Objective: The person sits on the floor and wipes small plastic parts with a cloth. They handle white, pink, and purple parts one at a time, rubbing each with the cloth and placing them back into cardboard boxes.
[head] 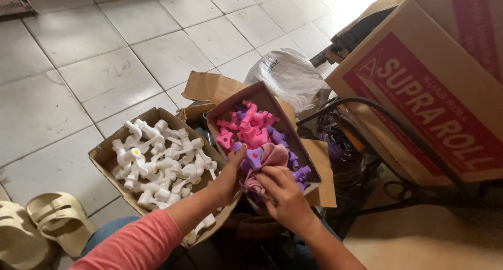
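Note:
A small open cardboard box (272, 103) holds several pink and purple plastic taps (250, 127). My left hand (228, 176) grips a purple tap (253, 158) at the box's near end. My right hand (283, 195) presses a dusty-pink cloth (272, 158) against that tap, fingers curled over the cloth. A larger open cardboard box (105, 153) to the left is full of white plastic taps (162, 154).
A big brown carton with red print (429, 92) stands at the right. A white plastic bag (291, 76) lies behind the small box. A coil of purple cord (335, 144) sits under a black metal frame (377, 112). Beige sandals (47, 223) rest on the tiled floor (105, 55).

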